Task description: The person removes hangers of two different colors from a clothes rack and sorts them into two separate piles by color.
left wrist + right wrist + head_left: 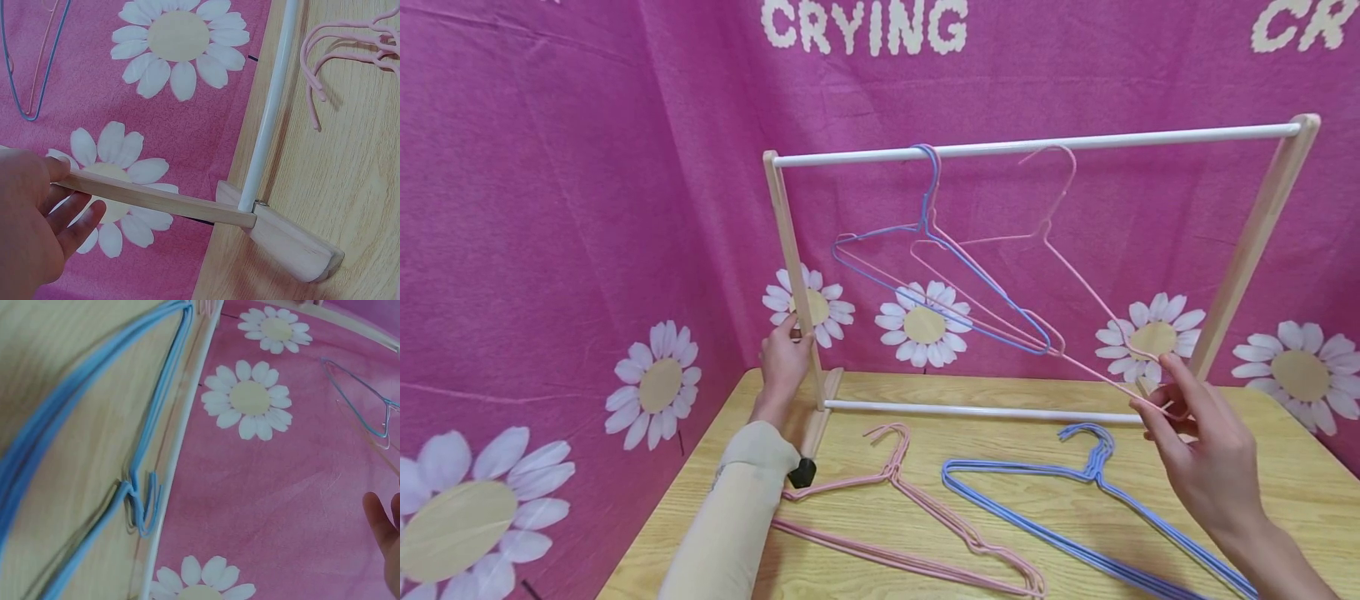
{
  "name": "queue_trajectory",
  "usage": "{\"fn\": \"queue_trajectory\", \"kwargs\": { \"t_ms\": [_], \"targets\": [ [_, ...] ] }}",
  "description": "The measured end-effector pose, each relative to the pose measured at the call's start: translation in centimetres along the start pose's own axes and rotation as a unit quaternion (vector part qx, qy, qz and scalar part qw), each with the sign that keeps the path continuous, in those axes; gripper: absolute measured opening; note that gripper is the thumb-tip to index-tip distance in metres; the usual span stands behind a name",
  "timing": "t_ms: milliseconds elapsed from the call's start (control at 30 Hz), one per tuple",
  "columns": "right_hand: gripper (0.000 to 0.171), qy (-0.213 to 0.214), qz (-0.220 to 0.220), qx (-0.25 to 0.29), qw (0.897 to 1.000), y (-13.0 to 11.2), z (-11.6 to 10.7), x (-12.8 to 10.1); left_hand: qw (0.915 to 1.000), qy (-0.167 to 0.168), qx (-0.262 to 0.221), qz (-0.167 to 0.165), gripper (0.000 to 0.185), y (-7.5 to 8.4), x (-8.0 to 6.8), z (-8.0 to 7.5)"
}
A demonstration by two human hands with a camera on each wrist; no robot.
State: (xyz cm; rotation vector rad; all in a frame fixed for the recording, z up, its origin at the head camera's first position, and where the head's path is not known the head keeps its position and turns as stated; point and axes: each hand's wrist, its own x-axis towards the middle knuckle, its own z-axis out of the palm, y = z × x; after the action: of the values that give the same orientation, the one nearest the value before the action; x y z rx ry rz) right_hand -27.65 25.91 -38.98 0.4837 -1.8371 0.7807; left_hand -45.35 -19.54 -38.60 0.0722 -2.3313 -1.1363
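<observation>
Two hands work at a small wooden clothes rack (pixel 1255 242) standing on a wooden table (pixel 1285 483). At the rack's left upright, the left hand (pixel 782 362) grips the wooden post, fingers and thumb wrapped around it. Near the rack's right upright, the right hand (pixel 1206 462) pinches the lower corner of a pink hanger (pixel 1060 250) whose hook sits over the rack's white top rail (pixel 1150 139). Left of it on the same rail hang a blue hanger (pixel 925 242) and another pink one. In front of the rack, flat on the table, lie a bundle of pink hangers (pixel 917 508) and a bundle of blue hangers (pixel 1075 517).
</observation>
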Motion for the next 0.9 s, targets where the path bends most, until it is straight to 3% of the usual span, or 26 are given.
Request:
{"fn": "queue_trajectory", "kwargs": {
  "t_ms": [67, 233, 433, 600, 900],
  "targets": [
    [0.054, -0.01, 0.021, 0.001, 1.0, -0.2, -0.3, -0.4, 1.0, -0.002, -0.003, 0.001, 0.035, 0.0, 0.0, 0.0],
    [0.076, -0.025, 0.072, 0.011, 0.997, -0.5, -0.6, -1.4, 1.0, -0.003, -0.008, 0.005, 0.036, -0.2, -0.1, -0.2],
    [0.076, -0.033, 0.129, 0.033, 0.991, -0.5, -0.7, -2.4, 0.9999, -0.005, 0.001, 0.012, 0.035, -0.4, 0.0, -0.4],
    [0.068, -0.067, 0.213, 0.029, 0.974, -0.9, -1.1, -3.1, 0.9998, -0.01, 0.001, 0.017, 0.036, -0.1, 0.2, -0.4],
    [0.062, -0.13, 0.302, 0.075, 0.942, -1.4, -1.2, -5.1, 0.9995, -0.024, 0.008, 0.017, 0.042, -0.2, 0.1, -0.3]
  ]
}}
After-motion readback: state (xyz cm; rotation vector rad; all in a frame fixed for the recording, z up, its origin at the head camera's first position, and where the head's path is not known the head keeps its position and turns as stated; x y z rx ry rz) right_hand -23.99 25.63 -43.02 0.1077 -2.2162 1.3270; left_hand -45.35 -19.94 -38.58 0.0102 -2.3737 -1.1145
